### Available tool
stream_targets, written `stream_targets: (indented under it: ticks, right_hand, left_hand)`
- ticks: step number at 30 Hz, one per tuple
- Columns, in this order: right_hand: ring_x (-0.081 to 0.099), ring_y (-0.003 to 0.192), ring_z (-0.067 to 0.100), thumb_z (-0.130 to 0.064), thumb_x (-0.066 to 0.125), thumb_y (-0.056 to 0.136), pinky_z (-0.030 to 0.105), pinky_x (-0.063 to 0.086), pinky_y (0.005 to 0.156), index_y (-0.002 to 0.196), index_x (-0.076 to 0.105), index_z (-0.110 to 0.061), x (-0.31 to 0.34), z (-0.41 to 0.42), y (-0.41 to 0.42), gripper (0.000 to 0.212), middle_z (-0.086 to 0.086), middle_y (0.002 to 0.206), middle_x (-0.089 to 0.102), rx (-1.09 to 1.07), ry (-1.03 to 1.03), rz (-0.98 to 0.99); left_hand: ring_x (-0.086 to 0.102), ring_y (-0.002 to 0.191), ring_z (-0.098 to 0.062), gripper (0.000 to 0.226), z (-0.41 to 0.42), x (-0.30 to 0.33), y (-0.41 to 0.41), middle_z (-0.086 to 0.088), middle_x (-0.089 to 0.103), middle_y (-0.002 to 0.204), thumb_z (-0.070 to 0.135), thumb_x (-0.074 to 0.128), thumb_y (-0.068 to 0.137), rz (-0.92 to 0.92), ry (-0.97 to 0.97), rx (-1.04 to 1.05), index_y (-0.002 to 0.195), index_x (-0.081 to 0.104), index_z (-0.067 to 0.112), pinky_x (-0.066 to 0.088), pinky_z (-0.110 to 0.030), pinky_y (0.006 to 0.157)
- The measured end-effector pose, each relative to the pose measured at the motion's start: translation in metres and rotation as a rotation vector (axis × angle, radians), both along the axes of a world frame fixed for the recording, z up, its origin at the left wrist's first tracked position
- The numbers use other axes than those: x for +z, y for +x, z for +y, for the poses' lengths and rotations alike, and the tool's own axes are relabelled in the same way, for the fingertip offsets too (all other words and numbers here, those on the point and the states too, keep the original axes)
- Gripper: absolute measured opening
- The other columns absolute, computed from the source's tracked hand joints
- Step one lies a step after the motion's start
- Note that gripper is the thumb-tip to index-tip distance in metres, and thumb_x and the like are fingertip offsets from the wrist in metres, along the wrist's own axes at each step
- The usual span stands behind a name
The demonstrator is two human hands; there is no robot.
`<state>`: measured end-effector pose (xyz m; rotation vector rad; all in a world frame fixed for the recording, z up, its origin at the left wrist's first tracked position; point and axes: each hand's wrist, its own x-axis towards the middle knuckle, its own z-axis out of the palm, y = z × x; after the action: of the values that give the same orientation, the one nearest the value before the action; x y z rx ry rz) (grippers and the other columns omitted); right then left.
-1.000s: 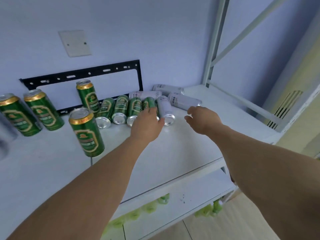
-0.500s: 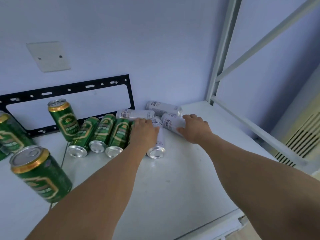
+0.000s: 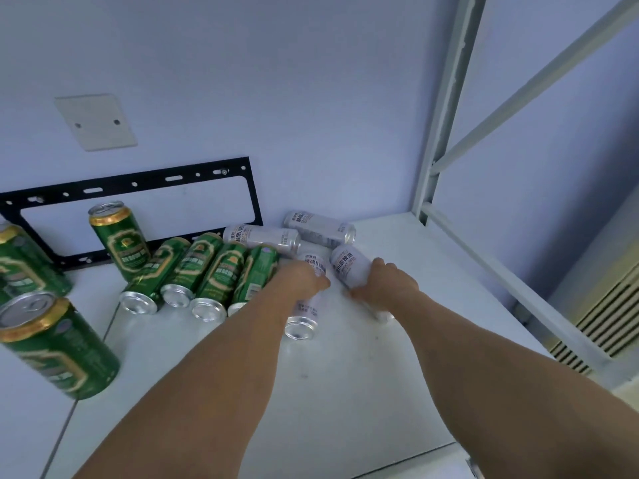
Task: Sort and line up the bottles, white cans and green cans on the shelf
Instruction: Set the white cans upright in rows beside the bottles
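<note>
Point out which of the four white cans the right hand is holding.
The rightmost white can, lying tilted on the shelf: the right hand wraps round it. The left hand covers its neighbour; the two rear cans lie untouched by the wall.

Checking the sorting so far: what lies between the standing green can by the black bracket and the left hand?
In the head view, four green cans lie side by side between the standing green can and the left hand.

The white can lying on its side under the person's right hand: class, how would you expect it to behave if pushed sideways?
The white can lies on its side on the smooth shelf, so it would probably roll. The right hand grips it, likely checking that. Its round, glossy body may be slippery.
</note>
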<state>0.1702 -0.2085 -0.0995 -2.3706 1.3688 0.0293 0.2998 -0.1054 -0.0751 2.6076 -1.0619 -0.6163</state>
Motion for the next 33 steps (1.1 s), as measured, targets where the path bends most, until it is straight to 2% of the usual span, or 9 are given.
stream_targets:
  ticks: [6, 9, 13, 16, 18, 20, 22, 27, 33]
  right_hand:
    - [0.058, 0.073, 0.017, -0.054, 0.073, 0.070, 0.033, 0.049, 0.074, 0.109, 0.049, -0.016, -0.002, 0.017, -0.049, 0.060, -0.002, 0.086, 0.056, -0.139, 0.234, -0.226]
    - [0.063, 0.090, 0.026, -0.046, 0.078, 0.068, 0.042, 0.053, 0.086, 0.116, 0.046, -0.013, -0.004, 0.036, -0.067, 0.066, 0.005, 0.101, 0.060, -0.152, 0.348, -0.466]
    - [0.065, 0.092, 0.027, -0.037, 0.080, 0.069, 0.047, 0.056, 0.084, 0.113, 0.047, -0.013, -0.004, 0.075, -0.075, 0.060, 0.007, 0.105, 0.062, -0.105, 0.471, -0.689]
    - [0.066, 0.093, 0.026, -0.034, 0.081, 0.069, 0.046, 0.058, 0.083, 0.119, 0.047, -0.010, -0.002, 0.112, -0.069, 0.065, 0.009, 0.109, 0.062, -0.040, 0.550, -0.767]
    - [0.067, 0.094, 0.025, -0.039, 0.083, 0.068, 0.046, 0.059, 0.082, 0.122, 0.047, -0.010, 0.005, 0.141, -0.062, 0.072, 0.008, 0.110, 0.063, 0.004, 0.607, -0.815]
    - [0.069, 0.093, 0.024, -0.049, 0.085, 0.058, 0.046, 0.059, 0.082, 0.123, 0.050, -0.012, 0.011, 0.171, -0.052, 0.083, 0.006, 0.108, 0.066, 0.043, 0.666, -0.869]
    - [0.070, 0.091, 0.023, -0.048, 0.086, 0.058, 0.045, 0.059, 0.081, 0.120, 0.055, -0.014, 0.016, 0.198, -0.039, 0.077, 0.006, 0.106, 0.068, 0.090, 0.690, -0.906]
    - [0.068, 0.082, 0.021, -0.032, 0.081, 0.074, 0.036, 0.058, 0.072, 0.110, 0.059, -0.019, 0.031, 0.271, -0.004, 0.045, 0.004, 0.099, 0.069, 0.166, 0.729, -0.945]
    - [0.069, 0.085, 0.022, -0.030, 0.081, 0.074, 0.034, 0.059, 0.067, 0.113, 0.059, -0.021, 0.038, 0.381, 0.051, 0.046, 0.004, 0.100, 0.070, 0.230, 0.775, -0.984]
  left_hand:
    - [0.059, 0.075, -0.019, 0.046, 0.029, -0.008, -0.048, -0.003, 0.056, 0.085, 0.051, 0.061, 0.085, 0.109, -0.096, 0.166, 0.102, 0.048, 0.010, 0.046, -0.027, 0.064]
    - [0.065, 0.070, -0.022, 0.051, 0.062, -0.013, -0.070, -0.008, 0.064, 0.084, 0.050, 0.069, 0.077, 0.309, -0.244, 0.292, 0.102, 0.058, 0.007, 0.050, -0.026, 0.059]
    - [0.072, 0.077, -0.031, 0.065, 0.121, -0.016, -0.092, -0.013, 0.073, 0.093, 0.047, 0.089, 0.055, 0.559, -0.387, 0.363, 0.104, 0.063, 0.013, 0.061, -0.042, 0.070]
    - [0.070, 0.076, -0.029, 0.047, 0.172, -0.017, -0.104, -0.015, 0.073, 0.092, 0.030, 0.087, 0.064, 0.633, -0.489, 0.361, 0.102, 0.065, 0.012, 0.059, -0.042, 0.072]
    - [0.068, 0.072, -0.028, 0.041, 0.207, -0.016, -0.110, -0.017, 0.071, 0.087, 0.025, 0.083, 0.064, 0.649, -0.558, 0.384, 0.099, 0.066, 0.010, 0.058, -0.043, 0.074]
    - [0.068, 0.074, -0.030, 0.055, 0.243, -0.015, -0.113, -0.018, 0.071, 0.089, 0.030, 0.083, 0.058, 0.628, -0.612, 0.430, 0.104, 0.064, 0.008, 0.058, -0.051, 0.076]
    - [0.069, 0.076, -0.031, 0.067, 0.279, -0.016, -0.111, -0.019, 0.071, 0.094, 0.033, 0.083, 0.053, 0.599, -0.650, 0.479, 0.110, 0.060, 0.008, 0.059, -0.053, 0.076]
    - [0.068, 0.072, -0.027, 0.039, 0.365, -0.012, -0.103, -0.014, 0.070, 0.088, 0.021, 0.079, 0.070, 0.540, -0.740, 0.556, 0.104, 0.060, 0.013, 0.059, -0.041, 0.069]
    - [0.069, 0.069, -0.029, 0.025, 0.469, -0.009, -0.071, -0.013, 0.069, 0.079, 0.017, 0.076, 0.074, 0.535, -0.804, 0.552, 0.095, 0.063, 0.011, 0.059, -0.038, 0.064]
